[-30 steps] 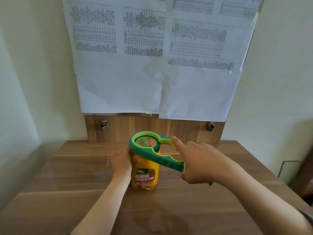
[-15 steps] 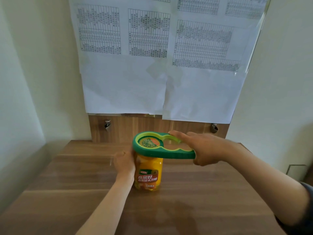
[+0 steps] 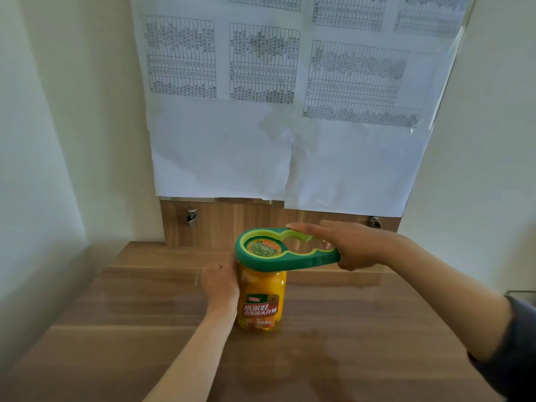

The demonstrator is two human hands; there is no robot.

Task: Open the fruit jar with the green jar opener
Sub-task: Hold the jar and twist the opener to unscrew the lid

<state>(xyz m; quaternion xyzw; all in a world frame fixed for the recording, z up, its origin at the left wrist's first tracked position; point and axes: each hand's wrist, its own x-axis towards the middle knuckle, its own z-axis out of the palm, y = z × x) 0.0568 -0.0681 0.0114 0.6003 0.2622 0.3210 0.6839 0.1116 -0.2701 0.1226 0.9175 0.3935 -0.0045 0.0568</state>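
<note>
A fruit jar (image 3: pixel 262 300) with yellow fruit and an orange-red label stands upright on the wooden table (image 3: pixel 362 329). The green jar opener (image 3: pixel 290 258) lies flat over the jar's lid (image 3: pixel 262 247), its largest ring around the lid and its handle pointing right. My left hand (image 3: pixel 222 287) wraps the jar's left side, holding it. My right hand (image 3: pixel 352 245) grips the opener's handle end, fingers stretched over its far edge.
Large white paper sheets (image 3: pixel 290 111) with printed tables hang on the wall behind the table. A wooden back panel (image 3: pixel 232 221) with two metal fittings (image 3: pixel 191 217) rises at the table's far edge. Pale walls close in on both sides.
My right hand has swung the opener's handle away from me and rightward, anticlockwise around the lid. The jar and my left hand stay in place; the camera has tilted slightly.
</note>
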